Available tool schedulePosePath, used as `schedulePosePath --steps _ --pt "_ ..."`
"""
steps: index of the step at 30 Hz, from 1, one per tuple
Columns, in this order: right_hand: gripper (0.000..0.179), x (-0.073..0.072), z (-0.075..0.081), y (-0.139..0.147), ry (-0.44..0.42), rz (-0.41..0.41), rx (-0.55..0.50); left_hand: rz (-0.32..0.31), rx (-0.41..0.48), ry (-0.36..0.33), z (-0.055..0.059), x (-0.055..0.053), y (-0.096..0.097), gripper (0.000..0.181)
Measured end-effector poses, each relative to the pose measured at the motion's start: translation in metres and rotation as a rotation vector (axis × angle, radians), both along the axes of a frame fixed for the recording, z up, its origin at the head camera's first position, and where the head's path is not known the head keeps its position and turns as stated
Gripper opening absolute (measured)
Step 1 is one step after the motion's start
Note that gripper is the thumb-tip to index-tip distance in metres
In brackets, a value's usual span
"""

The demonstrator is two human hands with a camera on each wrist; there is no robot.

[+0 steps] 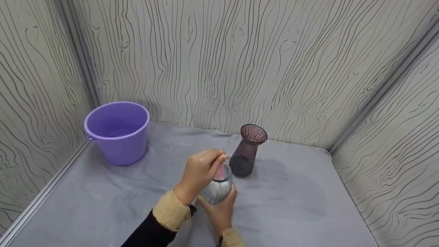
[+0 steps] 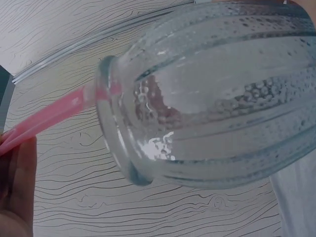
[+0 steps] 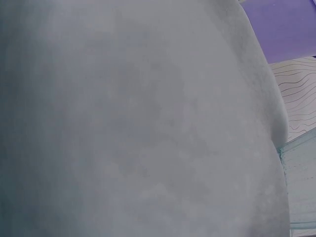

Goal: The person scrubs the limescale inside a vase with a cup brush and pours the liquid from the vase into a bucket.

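Observation:
In the head view my right hand (image 1: 221, 211) grips a clear ribbed glass vase (image 1: 216, 192) low on its body, thumb on the left side and fingers on the right. Above the mouth, my left hand (image 1: 201, 171) pinches a slim pink handle-like piece (image 2: 52, 112). The left wrist view shows this piece running through the vase's rim (image 2: 106, 118), with a pale section at the glass. A dim reddish patch and many bubbles or drops show through the wall. Whatever is on the piece's inner end is not clear. A blurred pale grey surface fills most of the right wrist view.
A purple glass vase (image 1: 245, 154) with a flared rim stands just behind the clear vase, to its right. At the back left stands a purple bucket (image 1: 127, 149). Grey cloth (image 1: 291, 206) covers the table, and wood-patterned walls (image 1: 205, 61) enclose it.

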State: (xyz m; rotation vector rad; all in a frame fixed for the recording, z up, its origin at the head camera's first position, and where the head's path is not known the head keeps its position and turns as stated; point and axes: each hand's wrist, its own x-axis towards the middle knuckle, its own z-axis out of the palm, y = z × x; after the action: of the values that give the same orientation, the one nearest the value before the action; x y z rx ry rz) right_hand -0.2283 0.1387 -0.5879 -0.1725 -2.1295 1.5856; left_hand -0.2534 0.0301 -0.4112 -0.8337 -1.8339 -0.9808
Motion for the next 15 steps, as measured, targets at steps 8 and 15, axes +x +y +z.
schedulePosePath --steps 8,15 --pt "0.116 -0.0013 -0.0018 0.0001 0.049 -0.004 0.019 0.010 0.029 0.043 0.0047 -0.0001 -0.0058 0.008" --pt "0.116 -0.0018 -0.0017 -0.0008 0.054 -0.010 0.022 0.012 0.052 0.101 0.0078 -0.0016 -0.0102 0.015"
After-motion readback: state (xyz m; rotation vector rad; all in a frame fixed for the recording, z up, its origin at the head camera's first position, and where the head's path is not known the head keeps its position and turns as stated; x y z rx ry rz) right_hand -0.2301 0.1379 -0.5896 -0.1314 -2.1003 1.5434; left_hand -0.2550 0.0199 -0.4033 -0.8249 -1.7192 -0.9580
